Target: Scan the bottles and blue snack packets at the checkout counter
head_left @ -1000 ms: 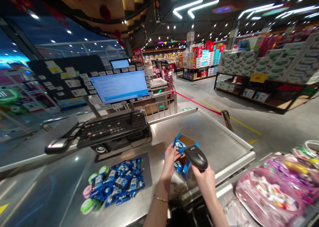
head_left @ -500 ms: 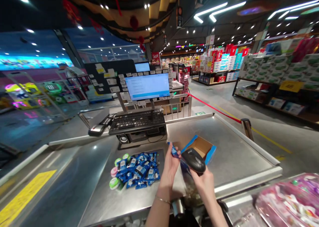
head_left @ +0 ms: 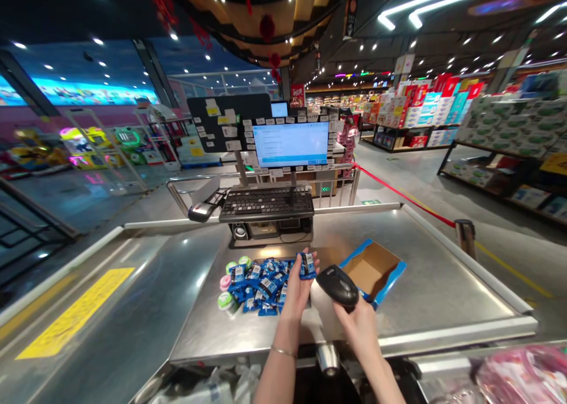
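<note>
Over the metal bench [head_left: 425, 244], lower centre, the left hand [head_left: 299, 287] is grasping a blue packet [head_left: 307, 266]; the right hand [head_left: 358, 322] is gripping a black scanner [head_left: 339, 287], which the packet should be squarely facing.

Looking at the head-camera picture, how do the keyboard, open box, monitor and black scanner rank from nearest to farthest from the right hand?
1. Black scanner: gripped in the right hand.
2. Open box: just ahead, slightly right.
3. Keyboard: farther ahead, to the left.
4. Monitor: behind the keyboard.
</note>
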Demonstrator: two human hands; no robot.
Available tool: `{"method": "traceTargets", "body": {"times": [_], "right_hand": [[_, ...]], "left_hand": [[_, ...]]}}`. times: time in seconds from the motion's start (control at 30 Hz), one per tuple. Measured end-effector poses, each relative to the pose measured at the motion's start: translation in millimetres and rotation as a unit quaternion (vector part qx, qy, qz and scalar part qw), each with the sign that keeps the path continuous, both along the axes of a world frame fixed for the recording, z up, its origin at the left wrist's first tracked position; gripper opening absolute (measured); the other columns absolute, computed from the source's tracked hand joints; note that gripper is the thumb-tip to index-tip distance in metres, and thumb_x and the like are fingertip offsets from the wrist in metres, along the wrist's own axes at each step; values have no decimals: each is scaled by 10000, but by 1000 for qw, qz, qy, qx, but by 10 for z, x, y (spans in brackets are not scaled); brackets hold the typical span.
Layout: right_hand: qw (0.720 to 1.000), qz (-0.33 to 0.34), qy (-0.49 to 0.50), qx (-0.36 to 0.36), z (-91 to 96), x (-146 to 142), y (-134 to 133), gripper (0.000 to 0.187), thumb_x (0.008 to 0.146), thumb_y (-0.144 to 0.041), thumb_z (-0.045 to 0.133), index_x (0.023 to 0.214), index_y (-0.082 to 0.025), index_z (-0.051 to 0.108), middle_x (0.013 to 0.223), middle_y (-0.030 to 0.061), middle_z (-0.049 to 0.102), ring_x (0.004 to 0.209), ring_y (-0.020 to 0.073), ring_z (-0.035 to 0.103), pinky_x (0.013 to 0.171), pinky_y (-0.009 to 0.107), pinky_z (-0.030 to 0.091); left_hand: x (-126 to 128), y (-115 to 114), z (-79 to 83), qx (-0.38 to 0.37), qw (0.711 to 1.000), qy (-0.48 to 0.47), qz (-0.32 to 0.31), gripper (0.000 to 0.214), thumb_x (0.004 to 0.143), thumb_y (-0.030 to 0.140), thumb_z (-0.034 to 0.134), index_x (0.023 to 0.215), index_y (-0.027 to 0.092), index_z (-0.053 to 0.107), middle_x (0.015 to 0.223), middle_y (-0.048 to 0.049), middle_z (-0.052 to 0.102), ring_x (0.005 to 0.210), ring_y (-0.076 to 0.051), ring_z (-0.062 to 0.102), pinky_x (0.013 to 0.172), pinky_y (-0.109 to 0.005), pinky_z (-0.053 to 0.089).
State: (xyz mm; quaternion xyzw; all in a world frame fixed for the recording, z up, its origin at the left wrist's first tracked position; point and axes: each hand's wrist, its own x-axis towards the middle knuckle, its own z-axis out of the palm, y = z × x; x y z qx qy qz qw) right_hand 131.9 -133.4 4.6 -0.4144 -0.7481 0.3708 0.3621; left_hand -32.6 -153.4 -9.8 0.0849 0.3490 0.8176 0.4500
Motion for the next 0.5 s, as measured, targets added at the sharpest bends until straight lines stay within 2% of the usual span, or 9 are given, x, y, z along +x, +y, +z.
{"method": "traceTargets", "body": {"times": [0.3, 0.5], "right_hand": [[999, -18, -43, -1, 45, -3, -18, 405, 755, -385, 498, 1024, -135, 671, 853, 101, 735, 797, 260, 692, 670, 306, 525], [998, -17, -57, -16, 60, -11, 5, 414, 739, -338, 484, 1058, -137, 655, 874, 100, 734, 808, 258, 688, 689, 311, 528]], "left_hand": [[58, -72, 87, 5, 999, 28, -27, 544, 836, 468, 562, 1302, 199, 480, 1227, -122, 596, 903, -192, 645, 847, -360, 498], [25, -13, -1, -8, 999, 31, -28, 501, 844, 472, 545, 1266, 204, 508, 1246, -112, 588, 890, -173, 642, 853, -338, 490]]}}
